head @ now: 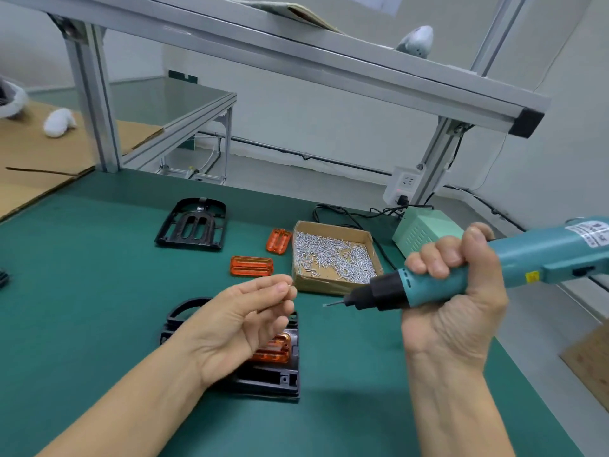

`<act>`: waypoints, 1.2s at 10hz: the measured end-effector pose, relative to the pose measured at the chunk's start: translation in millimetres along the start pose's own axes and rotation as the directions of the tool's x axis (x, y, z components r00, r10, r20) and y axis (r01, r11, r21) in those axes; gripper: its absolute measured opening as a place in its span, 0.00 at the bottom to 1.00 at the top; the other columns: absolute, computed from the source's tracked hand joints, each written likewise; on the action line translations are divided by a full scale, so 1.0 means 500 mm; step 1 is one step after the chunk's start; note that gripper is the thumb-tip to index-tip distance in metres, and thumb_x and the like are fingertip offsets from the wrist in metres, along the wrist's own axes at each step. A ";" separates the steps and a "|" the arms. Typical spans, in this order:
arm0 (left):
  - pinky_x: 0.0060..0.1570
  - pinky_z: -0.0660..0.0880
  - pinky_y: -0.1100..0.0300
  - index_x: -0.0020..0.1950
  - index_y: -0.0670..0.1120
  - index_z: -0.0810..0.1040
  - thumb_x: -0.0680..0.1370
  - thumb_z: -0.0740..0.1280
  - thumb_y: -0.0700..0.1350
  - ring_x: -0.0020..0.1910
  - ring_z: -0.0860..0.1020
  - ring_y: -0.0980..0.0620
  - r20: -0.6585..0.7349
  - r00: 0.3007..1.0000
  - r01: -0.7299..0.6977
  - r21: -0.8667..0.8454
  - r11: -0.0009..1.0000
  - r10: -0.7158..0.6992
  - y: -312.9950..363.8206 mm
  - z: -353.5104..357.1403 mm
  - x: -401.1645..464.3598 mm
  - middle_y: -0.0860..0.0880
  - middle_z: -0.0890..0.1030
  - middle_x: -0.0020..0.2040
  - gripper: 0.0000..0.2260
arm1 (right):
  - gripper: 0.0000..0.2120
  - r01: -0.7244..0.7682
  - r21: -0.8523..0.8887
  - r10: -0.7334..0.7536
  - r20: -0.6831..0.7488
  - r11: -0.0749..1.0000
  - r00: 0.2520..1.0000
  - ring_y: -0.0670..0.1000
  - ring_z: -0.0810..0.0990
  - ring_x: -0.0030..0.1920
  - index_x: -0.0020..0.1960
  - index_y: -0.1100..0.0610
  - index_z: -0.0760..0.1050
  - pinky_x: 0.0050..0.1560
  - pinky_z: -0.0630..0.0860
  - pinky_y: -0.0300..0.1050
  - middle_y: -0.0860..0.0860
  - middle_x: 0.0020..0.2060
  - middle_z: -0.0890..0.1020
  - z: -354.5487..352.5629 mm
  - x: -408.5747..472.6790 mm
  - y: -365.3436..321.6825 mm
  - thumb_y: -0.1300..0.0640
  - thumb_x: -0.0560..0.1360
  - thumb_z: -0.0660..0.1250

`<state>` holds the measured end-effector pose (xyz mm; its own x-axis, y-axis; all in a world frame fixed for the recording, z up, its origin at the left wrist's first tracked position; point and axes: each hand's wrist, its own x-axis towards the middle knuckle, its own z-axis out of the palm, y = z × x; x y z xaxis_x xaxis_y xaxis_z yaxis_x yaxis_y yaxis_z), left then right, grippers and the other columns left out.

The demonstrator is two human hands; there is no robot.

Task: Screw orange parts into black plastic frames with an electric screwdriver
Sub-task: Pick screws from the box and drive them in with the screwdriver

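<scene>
Nearest me, my left hand [245,319] hovers palm-up over the near black frame [263,374], fingers loosely curled, thumb and forefinger pinching what looks like a tiny screw — too small to be sure. That frame lies flat on the green mat [99,291] with one orange part [273,352] seated in it, half hidden by the hand. I count two black frames; the second frame [192,225] sits farther back on the left. Two loose orange parts [252,266] lie between it and the cardboard box of screws [334,255]. On the right, my right hand [451,291] grips the teal electric screwdriver [478,268] in a full fist — its long axis nearly level, bit pointing left toward the other hand. A pale green power unit [425,229] stands behind.
</scene>
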<state>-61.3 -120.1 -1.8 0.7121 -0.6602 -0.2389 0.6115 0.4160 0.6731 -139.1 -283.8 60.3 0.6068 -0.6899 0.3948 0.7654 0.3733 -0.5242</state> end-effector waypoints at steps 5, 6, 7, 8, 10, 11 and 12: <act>0.28 0.78 0.65 0.36 0.41 0.84 0.64 0.69 0.35 0.29 0.78 0.54 0.092 0.995 0.059 -0.193 0.979 -0.042 -0.033 0.006 -0.035 0.44 0.80 0.35 0.05 | 0.05 -0.008 0.021 0.008 0.029 1.000 1.000 0.43 0.66 0.22 0.42 0.51 0.68 0.26 0.67 0.35 0.44 0.24 0.67 0.056 -0.026 0.028 0.61 0.72 0.61; 0.28 0.78 0.65 0.36 0.41 0.84 0.64 0.70 0.35 0.29 0.78 0.54 0.090 0.995 0.068 -0.211 0.975 -0.049 -0.036 0.004 -0.034 0.44 0.80 0.35 0.05 | 0.06 -0.012 0.019 0.011 0.029 1.000 1.000 0.43 0.66 0.22 0.42 0.51 0.68 0.27 0.67 0.36 0.44 0.24 0.67 0.057 -0.028 0.030 0.61 0.72 0.61; 0.28 0.78 0.64 0.38 0.39 0.84 0.55 0.81 0.35 0.29 0.79 0.53 0.117 0.991 0.090 -0.255 0.963 -0.062 -0.037 0.004 -0.035 0.43 0.80 0.36 0.14 | 0.05 -0.015 0.025 0.014 0.032 1.000 0.999 0.43 0.66 0.22 0.42 0.52 0.68 0.27 0.67 0.36 0.44 0.24 0.67 0.056 -0.029 0.030 0.61 0.72 0.61; 0.28 0.78 0.63 0.38 0.39 0.84 0.45 0.84 0.33 0.30 0.79 0.52 0.125 0.989 0.114 -0.295 0.949 -0.080 -0.040 0.002 -0.035 0.42 0.80 0.36 0.24 | 0.05 -0.013 0.026 0.013 0.034 1.000 0.999 0.43 0.66 0.22 0.42 0.51 0.68 0.26 0.67 0.35 0.44 0.24 0.67 0.055 -0.031 0.029 0.61 0.72 0.61; 0.28 0.79 0.62 0.38 0.38 0.83 0.45 0.83 0.32 0.30 0.79 0.51 0.136 0.987 0.134 -0.366 0.921 -0.089 -0.043 0.005 -0.038 0.42 0.80 0.36 0.24 | 0.05 -0.014 0.036 0.013 0.031 0.999 0.999 0.43 0.66 0.22 0.42 0.52 0.69 0.26 0.67 0.35 0.44 0.24 0.67 0.054 -0.034 0.027 0.61 0.71 0.61; 0.28 0.79 0.62 0.39 0.38 0.83 0.46 0.83 0.32 0.30 0.79 0.51 0.135 0.987 0.133 -0.373 0.918 -0.088 -0.045 0.003 -0.038 0.42 0.80 0.37 0.23 | 0.05 -0.023 0.029 0.022 0.034 0.999 0.999 0.43 0.66 0.22 0.42 0.52 0.68 0.26 0.67 0.36 0.45 0.24 0.67 0.055 -0.034 0.029 0.61 0.71 0.61; 0.29 0.79 0.62 0.38 0.38 0.84 0.49 0.83 0.32 0.30 0.79 0.51 0.107 0.992 0.107 -0.368 0.923 -0.072 -0.047 0.006 -0.039 0.42 0.80 0.37 0.20 | 0.05 -0.020 0.019 0.020 0.043 1.000 0.999 0.43 0.66 0.22 0.43 0.52 0.68 0.26 0.67 0.36 0.45 0.24 0.66 0.058 -0.034 0.031 0.62 0.71 0.61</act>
<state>-90.8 -118.8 -10.9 0.6253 -0.7515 -0.2105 0.7678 0.5442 0.3382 -131.4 -248.4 67.4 0.6304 -0.6550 0.4166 0.7568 0.3989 -0.5179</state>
